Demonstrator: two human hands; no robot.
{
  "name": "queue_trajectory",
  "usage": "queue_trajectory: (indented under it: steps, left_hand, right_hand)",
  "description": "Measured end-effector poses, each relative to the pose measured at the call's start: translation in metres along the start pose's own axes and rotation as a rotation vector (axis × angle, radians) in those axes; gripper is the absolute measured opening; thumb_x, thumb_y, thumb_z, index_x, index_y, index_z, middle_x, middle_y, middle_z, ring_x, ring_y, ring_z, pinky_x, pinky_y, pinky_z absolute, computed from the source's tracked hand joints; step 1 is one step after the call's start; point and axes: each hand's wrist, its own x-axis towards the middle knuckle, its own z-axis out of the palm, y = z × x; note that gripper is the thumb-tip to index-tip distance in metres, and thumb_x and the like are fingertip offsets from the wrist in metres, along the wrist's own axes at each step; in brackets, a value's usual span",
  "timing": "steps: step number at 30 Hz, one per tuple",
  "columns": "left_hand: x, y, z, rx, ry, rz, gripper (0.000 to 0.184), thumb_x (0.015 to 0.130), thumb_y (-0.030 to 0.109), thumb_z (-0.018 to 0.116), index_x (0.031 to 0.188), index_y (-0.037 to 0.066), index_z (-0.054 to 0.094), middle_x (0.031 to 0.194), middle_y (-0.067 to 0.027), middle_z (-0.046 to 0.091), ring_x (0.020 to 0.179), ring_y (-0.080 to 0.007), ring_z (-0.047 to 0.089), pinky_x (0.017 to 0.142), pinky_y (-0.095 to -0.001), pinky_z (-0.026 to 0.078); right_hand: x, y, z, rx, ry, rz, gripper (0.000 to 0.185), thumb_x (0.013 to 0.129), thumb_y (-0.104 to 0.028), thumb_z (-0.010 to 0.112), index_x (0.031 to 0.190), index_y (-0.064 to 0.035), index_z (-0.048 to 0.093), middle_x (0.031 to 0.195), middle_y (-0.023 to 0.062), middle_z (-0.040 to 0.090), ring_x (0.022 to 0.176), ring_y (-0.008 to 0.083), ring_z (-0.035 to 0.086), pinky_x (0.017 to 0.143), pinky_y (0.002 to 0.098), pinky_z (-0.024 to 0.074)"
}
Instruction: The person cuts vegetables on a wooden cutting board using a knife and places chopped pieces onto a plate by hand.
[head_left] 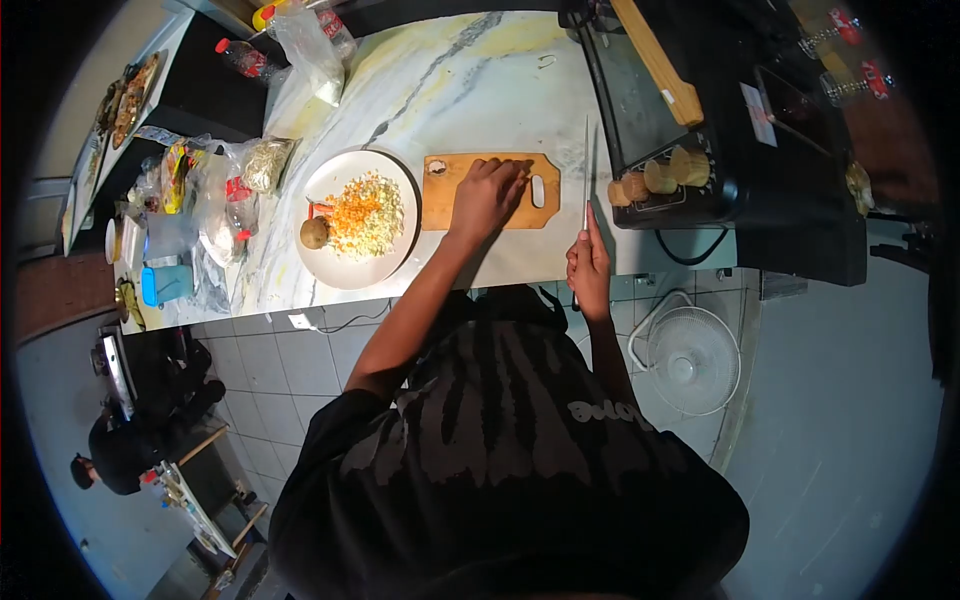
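My right hand [590,268] is wrapped round the handle of a long knife [587,175], its blade pointing away from me, just right of the wooden cutting board [436,205]. Over the middle of that board is my left hand [488,193], its fingers curled down towards the far right part; what they hold, if anything, is hidden. A small pale piece [437,167] lies at the board's far left corner. To the left stands a white plate [345,274] with finely chopped orange and pale vegetables [366,215], a whole potato [314,234] and something red, perhaps chilies [318,208].
Bags and packets [265,165] crowd the counter's left side, near a blue-lidded container [167,284]. Bottles [245,58] stand at the back left. On the right is a black appliance [770,170] with round wooden pieces. A white fan [693,360] stands below; another person [130,445] is at lower left.
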Motion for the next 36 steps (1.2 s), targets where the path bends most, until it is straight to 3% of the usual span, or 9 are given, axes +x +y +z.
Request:
queue_trajectory:
  steps: [5,8,11,17,24,26,28,30,36]
  left_hand:
    - [0.007,0.002,0.003,0.059,-0.048,-0.045,0.023,0.09,0.018,0.071,0.108,0.006,0.072,0.096,-0.0146,0.069,0.089,-0.0359,0.064,0.08,-0.0441,0.054]
    - [0.001,-0.014,-0.01,0.041,0.15,-0.036,0.024,0.088,0.015,0.069,0.109,0.005,0.072,0.097,-0.0162,0.069,0.093,-0.0366,0.063,0.085,-0.0453,0.052]
    - [-0.004,-0.03,-0.041,0.196,-0.085,0.146,0.032,0.081,0.007,0.064,0.111,0.005,0.072,0.109,-0.0152,0.07,0.105,-0.0341,0.061,0.095,-0.046,0.047]
    - [-0.006,-0.06,-0.044,0.313,-0.233,0.258,0.026,0.086,0.013,0.067,0.111,0.006,0.072,0.109,-0.0147,0.071,0.098,-0.033,0.063,0.09,-0.0412,0.051]
    - [-0.03,-0.06,-0.048,0.13,-0.066,0.143,0.023,0.088,0.013,0.068,0.108,0.004,0.073,0.101,-0.016,0.069,0.094,-0.0359,0.064,0.083,-0.0455,0.054]
    - [-0.029,-0.042,-0.058,0.118,-0.104,-0.026,0.022,0.087,0.014,0.069,0.106,0.004,0.074,0.1,-0.0152,0.067,0.096,-0.0348,0.063,0.084,-0.0444,0.053]
    - [-0.03,-0.052,-0.057,0.135,-0.131,0.046,0.023,0.087,0.014,0.07,0.107,0.004,0.074,0.101,-0.0148,0.066,0.096,-0.0341,0.062,0.085,-0.0436,0.053]
    - [-0.031,-0.061,-0.053,0.146,-0.155,0.123,0.024,0.086,0.014,0.071,0.108,0.004,0.074,0.102,-0.0144,0.066,0.097,-0.0334,0.061,0.087,-0.0428,0.052]
    - [-0.037,-0.07,-0.049,-0.018,-0.028,0.1,0.025,0.086,0.013,0.073,0.109,0.004,0.075,0.095,-0.0113,0.067,0.096,-0.0316,0.06,0.088,-0.0412,0.051]
  right_hand:
    - [-0.003,0.009,-0.011,-0.074,-0.001,-0.064,0.051,0.111,-0.03,0.041,0.16,-0.0243,0.031,0.067,-0.0061,0.037,0.049,0.001,0.029,0.04,0.0183,0.0291]
    - [0.0,0.014,-0.012,-0.094,-0.002,-0.111,0.051,0.11,-0.029,0.043,0.16,-0.0249,0.032,0.067,-0.0066,0.037,0.05,0.0008,0.029,0.04,0.0182,0.0285]
    - [-0.005,-0.002,-0.008,-0.044,-0.022,-0.096,0.05,0.108,-0.019,0.043,0.158,-0.0189,0.037,0.071,-0.0047,0.036,0.06,0.0058,0.031,0.054,0.0219,0.0315]
    - [-0.005,-0.016,0.0,-0.028,-0.048,-0.09,0.051,0.108,-0.021,0.047,0.158,-0.0166,0.037,0.07,-0.0063,0.032,0.06,0.0055,0.03,0.053,0.0226,0.0305]
    - [-0.003,-0.016,0.02,-0.085,-0.09,-0.167,0.052,0.107,-0.023,0.049,0.157,-0.0178,0.039,0.07,-0.0048,0.036,0.061,0.006,0.034,0.055,0.0241,0.0346]
    - [-0.004,-0.012,0.028,-0.16,-0.184,-0.172,0.053,0.109,-0.029,0.049,0.159,-0.0281,0.033,0.068,-0.0074,0.037,0.05,0.0011,0.031,0.042,0.019,0.03]
    - [-0.011,-0.017,0.04,-0.174,-0.19,-0.156,0.052,0.109,-0.028,0.049,0.159,-0.0279,0.035,0.068,-0.0065,0.038,0.05,0.0017,0.032,0.042,0.0196,0.0309]
    - [-0.019,-0.02,0.05,-0.173,-0.271,0.02,0.049,0.108,-0.025,0.049,0.156,-0.0231,0.04,0.07,-0.0032,0.044,0.056,0.0062,0.038,0.052,0.0245,0.0375]
    - [-0.028,0.027,0.076,-0.146,-0.247,-0.035,0.047,0.11,-0.023,0.043,0.157,-0.0232,0.038,0.07,-0.004,0.042,0.048,0.0036,0.036,0.043,0.0217,0.0356]
